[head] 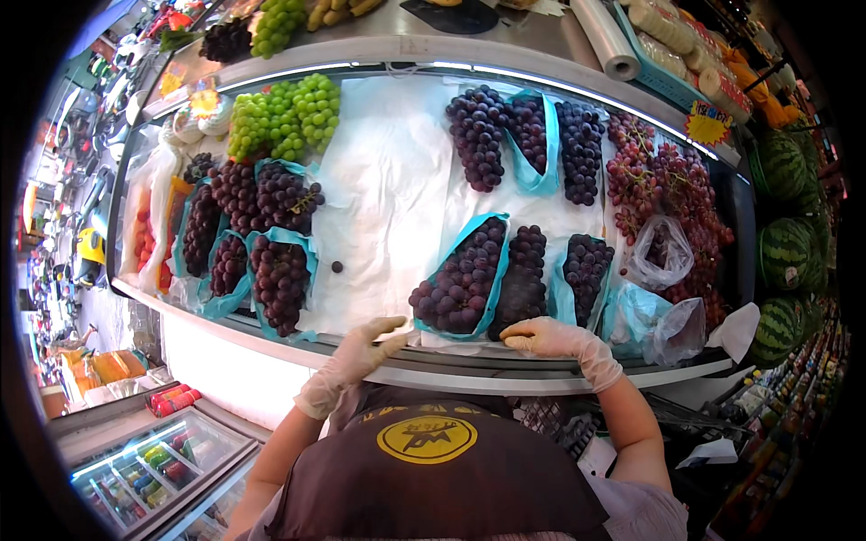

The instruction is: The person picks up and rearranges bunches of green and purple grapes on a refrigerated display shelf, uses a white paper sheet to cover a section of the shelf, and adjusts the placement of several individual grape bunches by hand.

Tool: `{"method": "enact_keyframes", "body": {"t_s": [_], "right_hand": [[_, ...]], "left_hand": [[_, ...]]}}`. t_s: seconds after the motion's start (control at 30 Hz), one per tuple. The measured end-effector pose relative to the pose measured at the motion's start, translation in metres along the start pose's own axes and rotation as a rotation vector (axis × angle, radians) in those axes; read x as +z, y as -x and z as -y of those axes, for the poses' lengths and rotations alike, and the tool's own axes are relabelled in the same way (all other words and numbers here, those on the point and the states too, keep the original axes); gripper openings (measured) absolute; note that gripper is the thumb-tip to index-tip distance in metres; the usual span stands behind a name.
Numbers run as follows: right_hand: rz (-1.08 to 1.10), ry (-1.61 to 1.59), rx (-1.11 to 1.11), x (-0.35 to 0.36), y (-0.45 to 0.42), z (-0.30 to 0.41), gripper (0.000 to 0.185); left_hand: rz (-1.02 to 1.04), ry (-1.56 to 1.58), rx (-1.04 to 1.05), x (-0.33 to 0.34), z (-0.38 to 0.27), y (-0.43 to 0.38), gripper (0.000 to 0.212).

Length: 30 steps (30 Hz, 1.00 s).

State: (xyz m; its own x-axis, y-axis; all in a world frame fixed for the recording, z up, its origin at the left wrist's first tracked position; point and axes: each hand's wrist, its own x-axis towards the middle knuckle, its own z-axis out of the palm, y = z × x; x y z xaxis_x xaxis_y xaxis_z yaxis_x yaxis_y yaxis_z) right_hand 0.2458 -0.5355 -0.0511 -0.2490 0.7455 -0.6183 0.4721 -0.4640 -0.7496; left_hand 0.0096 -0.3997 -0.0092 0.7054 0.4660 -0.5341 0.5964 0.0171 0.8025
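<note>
My left hand (371, 348), in a thin translucent glove, is over the near edge of the display case with fingers apart and nothing between them. Just right of it lies a bunch of dark grapes in blue wrapping (463, 277). My right hand (549, 338), gloved too, rests at the lower end of an unwrapped dark grape bunch (522, 270); whether its fingers grip the grapes cannot be told. Beyond it is a smaller dark bunch in blue wrapping (587, 267). White paper (385, 169) lines the case, with one loose grape (337, 267) on it.
Green grapes (287, 115) and wrapped dark bunches (281, 284) lie at the left. Red grapes (683, 196) and crumpled plastic bags (659, 253) are at the right. The case's front rail (473, 379) runs before me. A plastic roll (609, 40) lies on the back ledge; watermelons (785, 253) stand far right.
</note>
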Motion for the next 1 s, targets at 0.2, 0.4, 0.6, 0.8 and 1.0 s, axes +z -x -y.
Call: {"method": "enact_keyframes", "body": {"t_s": [0.2,0.4,0.6,0.8,1.0], "right_hand": [[-0.182,-0.103,-0.237,0.010,-0.025,0.045,0.026],[-0.311,-0.177,-0.419,0.032,-0.061,0.092,0.024],[-0.409,-0.089,-0.405,0.045,-0.068,0.104,0.022],[-0.753,-0.331,-0.235,0.060,-0.046,0.087,0.021],[-1.507,-0.357,0.007,0.085,-0.008,0.050,0.024]], "left_hand": [[-0.311,0.143,-0.124,-0.034,0.017,0.042,0.031],[-0.511,0.253,0.079,-0.041,0.032,0.050,0.023],[-0.530,0.332,0.175,-0.071,0.048,0.043,0.021],[-0.488,0.105,0.296,-0.108,0.065,0.037,0.022],[-0.329,0.161,0.274,-0.127,0.073,0.018,0.020]]}}
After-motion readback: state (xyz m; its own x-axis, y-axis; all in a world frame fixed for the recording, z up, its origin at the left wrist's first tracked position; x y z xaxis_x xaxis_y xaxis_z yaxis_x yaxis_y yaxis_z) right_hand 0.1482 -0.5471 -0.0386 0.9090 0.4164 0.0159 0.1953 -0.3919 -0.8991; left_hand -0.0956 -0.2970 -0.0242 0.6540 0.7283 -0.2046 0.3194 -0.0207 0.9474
